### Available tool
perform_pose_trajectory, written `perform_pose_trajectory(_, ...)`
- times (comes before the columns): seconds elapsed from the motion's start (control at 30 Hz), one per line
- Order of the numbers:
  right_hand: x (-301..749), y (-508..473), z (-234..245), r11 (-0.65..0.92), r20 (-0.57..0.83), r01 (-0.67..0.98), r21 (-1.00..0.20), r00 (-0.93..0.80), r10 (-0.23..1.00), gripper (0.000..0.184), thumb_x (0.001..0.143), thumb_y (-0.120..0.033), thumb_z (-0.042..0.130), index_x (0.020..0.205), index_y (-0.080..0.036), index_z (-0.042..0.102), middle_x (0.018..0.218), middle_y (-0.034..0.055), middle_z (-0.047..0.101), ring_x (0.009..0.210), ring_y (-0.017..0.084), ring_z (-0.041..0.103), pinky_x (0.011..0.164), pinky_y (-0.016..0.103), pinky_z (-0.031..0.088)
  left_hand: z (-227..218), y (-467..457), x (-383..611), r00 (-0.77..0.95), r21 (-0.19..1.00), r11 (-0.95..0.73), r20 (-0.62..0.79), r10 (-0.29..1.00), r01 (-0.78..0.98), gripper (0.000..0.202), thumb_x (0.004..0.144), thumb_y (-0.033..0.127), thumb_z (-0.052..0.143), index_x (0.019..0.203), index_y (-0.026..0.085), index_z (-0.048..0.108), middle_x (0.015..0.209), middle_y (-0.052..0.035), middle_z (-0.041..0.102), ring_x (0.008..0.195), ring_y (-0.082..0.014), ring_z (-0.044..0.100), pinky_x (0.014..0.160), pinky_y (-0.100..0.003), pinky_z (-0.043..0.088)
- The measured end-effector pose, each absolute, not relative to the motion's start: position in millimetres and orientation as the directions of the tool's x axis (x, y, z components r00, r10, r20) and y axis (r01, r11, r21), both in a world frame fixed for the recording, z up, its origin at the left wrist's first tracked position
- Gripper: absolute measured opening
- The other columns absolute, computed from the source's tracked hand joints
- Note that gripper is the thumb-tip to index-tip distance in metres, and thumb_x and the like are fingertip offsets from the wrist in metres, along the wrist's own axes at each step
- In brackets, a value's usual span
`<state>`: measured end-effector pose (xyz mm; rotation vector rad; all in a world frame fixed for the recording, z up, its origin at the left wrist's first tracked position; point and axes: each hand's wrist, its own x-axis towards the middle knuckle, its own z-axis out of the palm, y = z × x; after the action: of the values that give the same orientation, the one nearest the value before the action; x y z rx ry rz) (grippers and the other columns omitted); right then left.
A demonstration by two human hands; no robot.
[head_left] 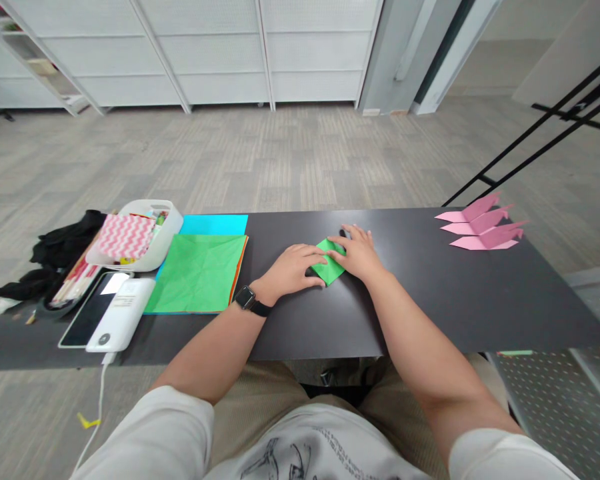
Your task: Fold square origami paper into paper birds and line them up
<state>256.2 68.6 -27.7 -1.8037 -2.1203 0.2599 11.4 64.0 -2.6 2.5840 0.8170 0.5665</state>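
A small folded green paper lies on the dark table in front of me. My left hand, with a black watch on the wrist, rests flat on the paper's left side, fingers stretched over it. My right hand presses down on the paper's right edge, fingers spread and flat. Both hands touch the paper; neither lifts it.
A stack of coloured sheets, green on top, lies to the left. Further left sit a white basket with patterned paper, a phone, a white power bank and black cloth. Three pink folded shapes lie far right.
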Motion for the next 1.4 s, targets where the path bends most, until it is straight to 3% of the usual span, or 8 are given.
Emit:
perform_pose_trajectory(0.17,258.2,72.0,-29.0,0.182,0.166,0.902,-0.391,-0.125,0.978,0.04,0.099,-0.041,0.07,0.139,-0.036,0.076,0.163,0.0116,0.054,0.154,0.043,0.045,0.126,0.076,0.028,-0.5,59.9,14.3,0.77,0.445,-0.772,0.24,0.591,0.454,0.035,0.096,0.051,0.078,0.121,0.027,0.077,0.135,-0.0053,0.075,0.129,-0.0276,0.066,0.12,-0.047,0.044)
perform_pose_trajectory(0.27,267.8,77.8,-29.3,0.18,0.197,0.868,-0.462,-0.097,0.976,0.041,0.102,-0.03,0.061,0.141,-0.03,0.075,0.153,0.0128,0.063,0.142,0.035,0.058,0.125,0.063,0.04,-0.6,60.7,14.1,0.732,0.427,-0.737,0.217,0.646,0.524,0.027,0.107,0.044,0.063,0.12,0.026,0.078,0.128,-0.0051,0.078,0.123,-0.0255,0.068,0.119,-0.047,0.044)
perform_pose_trajectory(0.37,277.5,82.0,-29.1,0.191,0.231,0.843,-0.503,-0.083,0.97,0.035,0.1,-0.022,0.059,0.127,-0.026,0.082,0.139,0.0118,0.071,0.132,0.03,0.065,0.12,0.051,0.048,-2.7,63.0,12.3,0.659,0.395,-0.679,0.209,0.723,0.619,0.025,0.109,0.036,0.058,0.119,0.025,0.078,0.125,-0.0055,0.079,0.12,-0.026,0.068,0.119,-0.05,0.043)
perform_pose_trajectory(0.5,279.1,81.0,-29.2,0.217,0.21,0.842,-0.495,-0.126,0.969,0.026,0.094,-0.02,0.066,0.11,-0.027,0.086,0.133,0.0103,0.072,0.13,0.029,0.065,0.12,0.052,0.048,-5.2,65.0,10.4,0.588,0.365,-0.617,0.201,0.783,0.697,0.023,0.105,0.032,0.062,0.12,0.024,0.078,0.123,-0.0074,0.078,0.118,-0.0284,0.068,0.116,-0.052,0.045)
perform_pose_trajectory(0.67,272.9,78.0,-27.5,0.256,0.175,0.827,-0.5,-0.193,0.965,0.022,0.091,-0.022,0.07,0.106,-0.029,0.085,0.134,0.0096,0.07,0.133,0.03,0.064,0.12,0.054,0.046,-7.5,65.1,9.5,0.553,0.351,-0.596,0.225,0.802,0.722,0.03,0.102,0.03,0.065,0.128,0.023,0.076,0.131,-0.0093,0.074,0.116,-0.0304,0.066,0.11,-0.052,0.05)
perform_pose_trajectory(0.87,270.2,78.2,-18.6,0.31,0.221,0.769,-0.559,-0.222,0.95,0.022,0.091,-0.019,0.069,0.106,-0.028,0.084,0.127,0.0091,0.071,0.128,0.027,0.066,0.118,0.048,0.048,-13.5,65.2,8.4,0.578,0.378,-0.62,0.233,0.782,0.687,0.036,0.103,0.026,0.059,0.136,0.028,0.075,0.145,-0.0072,0.069,0.126,-0.0297,0.06,0.116,-0.054,0.045)
perform_pose_trajectory(1.13,264.9,75.1,-15.2,0.402,0.268,0.689,-0.604,-0.299,0.916,0.033,0.089,-0.014,0.065,0.115,-0.026,0.082,0.119,0.0078,0.072,0.119,0.025,0.068,0.113,0.044,0.052,-12.2,60.1,11.2,0.613,0.369,-0.641,0.205,0.763,0.673,0.038,0.103,0.023,0.057,0.133,0.034,0.078,0.143,-0.0076,0.067,0.131,-0.0295,0.057,0.127,-0.064,0.034)
perform_pose_trajectory(1.4,268.9,79.3,-20.9,0.416,0.24,0.728,-0.544,-0.34,0.909,0.025,0.094,-0.017,0.064,0.103,-0.027,0.085,0.123,0.0091,0.072,0.121,0.026,0.068,0.115,0.049,0.05,-8.7,60.7,11.3,0.653,0.406,-0.656,0.167,0.738,0.637,0.032,0.104,0.027,0.059,0.129,0.034,0.078,0.145,-0.0048,0.068,0.136,-0.0292,0.058,0.13,-0.066,0.031)
